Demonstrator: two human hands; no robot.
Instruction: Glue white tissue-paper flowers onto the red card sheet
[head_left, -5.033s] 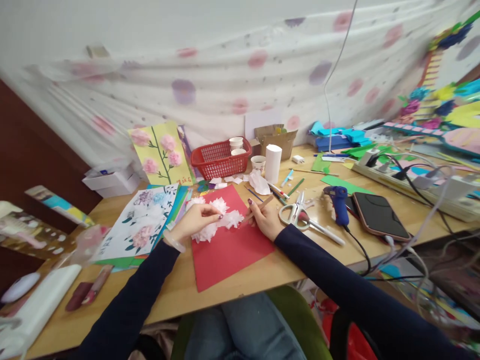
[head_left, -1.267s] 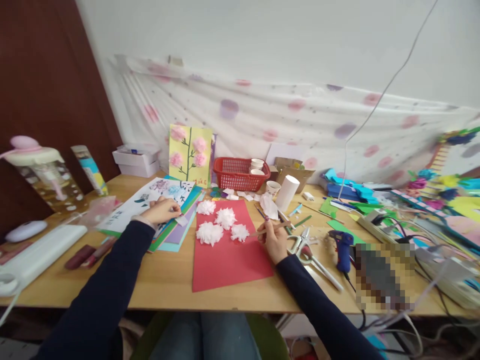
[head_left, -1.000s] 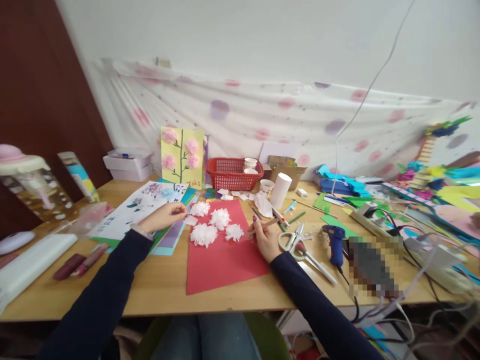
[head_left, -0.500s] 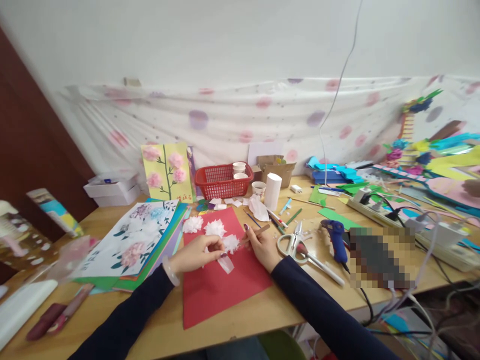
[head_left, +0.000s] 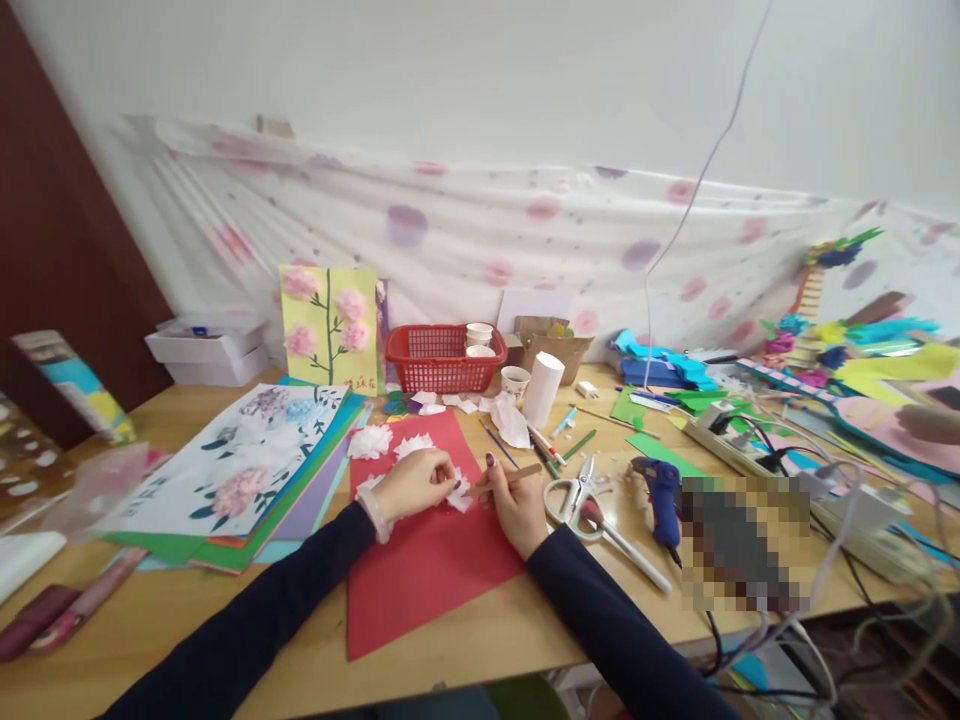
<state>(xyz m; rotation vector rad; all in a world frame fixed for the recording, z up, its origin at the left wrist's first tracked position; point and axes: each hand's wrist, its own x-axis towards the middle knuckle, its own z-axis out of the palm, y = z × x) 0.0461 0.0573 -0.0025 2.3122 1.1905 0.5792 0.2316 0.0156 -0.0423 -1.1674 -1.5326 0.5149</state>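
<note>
On the wooden table lies a red sheet [head_left: 431,580] with white ruffled paper flowers [head_left: 370,441] on its upper part. My left hand [head_left: 420,482] is over the sheet, fingers pinched on a small piece of white tissue paper [head_left: 458,494]. My right hand [head_left: 517,497], just to its right, is closed round a thin brown stick [head_left: 523,472], whose tip points at the tissue. Part of the flowers is hidden behind my left hand.
White scissors [head_left: 574,498] and a blue glue gun [head_left: 663,498] lie right of the sheet. Behind stand a red basket [head_left: 435,372], a paper cup [head_left: 514,381] and a white roll [head_left: 543,390]. Stacked coloured sheets [head_left: 300,510] lie left; a power strip [head_left: 720,450] runs at right.
My left hand has moved up over the flowers, and the tissue piece that hung below its fingers is now at the flower near the stick's tip. The view has shifted slightly.
</note>
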